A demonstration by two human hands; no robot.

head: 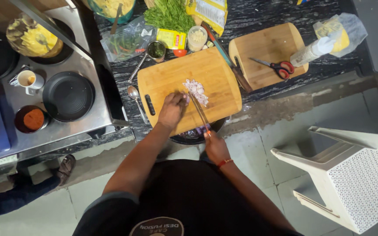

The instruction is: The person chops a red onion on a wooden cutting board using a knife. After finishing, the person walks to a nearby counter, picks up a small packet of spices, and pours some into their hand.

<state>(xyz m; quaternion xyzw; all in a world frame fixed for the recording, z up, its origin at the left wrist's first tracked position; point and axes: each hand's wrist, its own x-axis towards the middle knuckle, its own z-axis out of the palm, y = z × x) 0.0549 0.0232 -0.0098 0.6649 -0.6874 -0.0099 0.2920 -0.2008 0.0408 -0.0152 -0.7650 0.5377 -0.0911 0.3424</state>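
Note:
My left hand rests on a large wooden cutting board, fingers curled on a piece of onion beside a small pile of chopped pink onion. My right hand grips the handle of a long knife whose blade runs up the board to the left hand's fingers. The board overhangs the dark marbled counter, and a dark pan with scraps sits under its near edge.
A second wooden board carries red-handled scissors. Greens, packets, a small jar, a tomato and spoons lie behind the big board. A stove at left holds pans, a cup and a spice bowl. A white plastic chair stands right. Another person's foot is lower left.

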